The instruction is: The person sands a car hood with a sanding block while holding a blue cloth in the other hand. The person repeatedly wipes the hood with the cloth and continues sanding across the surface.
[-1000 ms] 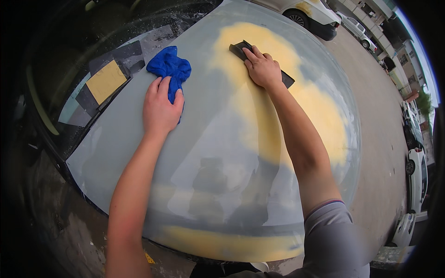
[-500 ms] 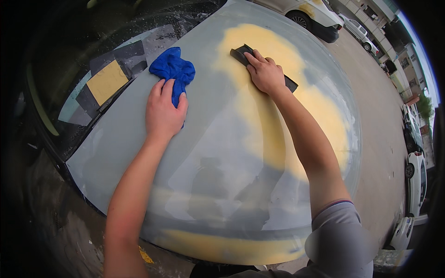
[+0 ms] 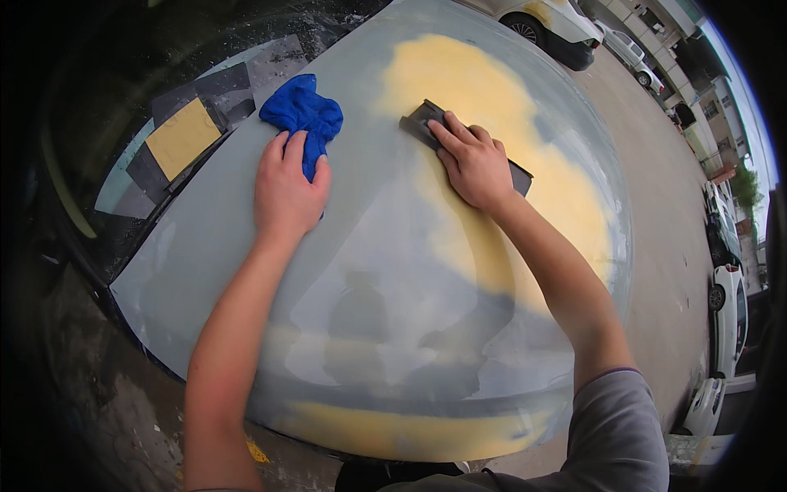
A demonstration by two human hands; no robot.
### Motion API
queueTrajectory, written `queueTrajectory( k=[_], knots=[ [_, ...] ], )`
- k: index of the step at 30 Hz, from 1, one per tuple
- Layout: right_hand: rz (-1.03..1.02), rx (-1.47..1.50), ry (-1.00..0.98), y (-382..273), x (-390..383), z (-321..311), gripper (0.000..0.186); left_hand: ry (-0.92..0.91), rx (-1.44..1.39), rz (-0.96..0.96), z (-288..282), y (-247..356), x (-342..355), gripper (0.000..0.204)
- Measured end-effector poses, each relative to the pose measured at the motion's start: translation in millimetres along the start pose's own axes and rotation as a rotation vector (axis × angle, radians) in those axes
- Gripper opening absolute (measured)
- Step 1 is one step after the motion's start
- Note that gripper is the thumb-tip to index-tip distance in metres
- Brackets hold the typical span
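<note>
Before me lies a car hood (image 3: 221, 254), wet-looking and grey, with a large yellow patch (image 3: 459, 74) on its far right side. My right hand (image 3: 475, 168) is closed over a long black sanding block (image 3: 420, 127), pressed against the hood at the near left part of that patch. The block slants from upper left to lower right, and the palm hides its middle. To the left, my left hand (image 3: 288, 193) is closed on a crumpled blue cloth (image 3: 302, 105) resting on the hood. Most of the cloth bulges out beyond the fingertips.
Left of the hood, a yellow sheet (image 3: 183, 139) lies on dark grey sheets (image 3: 225, 90) on the windshield. A second yellow band (image 3: 410, 430) crosses the hood's near edge. A white car (image 3: 566, 37) stands beyond, with several more parked at the right.
My right hand has drawn the sanding block toward me across the yellow patch. The left hand stays on the blue cloth, and the whole view has shifted slightly.
</note>
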State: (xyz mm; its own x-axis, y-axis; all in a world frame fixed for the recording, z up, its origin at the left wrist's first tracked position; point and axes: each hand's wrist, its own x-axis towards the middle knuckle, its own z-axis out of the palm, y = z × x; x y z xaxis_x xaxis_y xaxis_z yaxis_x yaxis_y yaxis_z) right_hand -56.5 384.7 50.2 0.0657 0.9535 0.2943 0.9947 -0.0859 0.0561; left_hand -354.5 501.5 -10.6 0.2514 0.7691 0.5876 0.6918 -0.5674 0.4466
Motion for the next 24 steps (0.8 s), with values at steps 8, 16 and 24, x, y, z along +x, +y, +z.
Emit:
queueTrajectory(
  k=[8,16,24],
  knots=[
    [-0.044,0.066,0.024,-48,-72,-2,0.052,0.022,0.034,0.005,3,-16,-7,0.054],
    [-0.120,0.042,0.028,-21,-39,-4,0.050,0.001,0.007,0.004,1,-5,-5,0.054],
    [-0.068,0.050,0.033,-52,-43,7,0.051,0.019,0.016,-0.014,4,-14,-5,0.054]
  ],
)
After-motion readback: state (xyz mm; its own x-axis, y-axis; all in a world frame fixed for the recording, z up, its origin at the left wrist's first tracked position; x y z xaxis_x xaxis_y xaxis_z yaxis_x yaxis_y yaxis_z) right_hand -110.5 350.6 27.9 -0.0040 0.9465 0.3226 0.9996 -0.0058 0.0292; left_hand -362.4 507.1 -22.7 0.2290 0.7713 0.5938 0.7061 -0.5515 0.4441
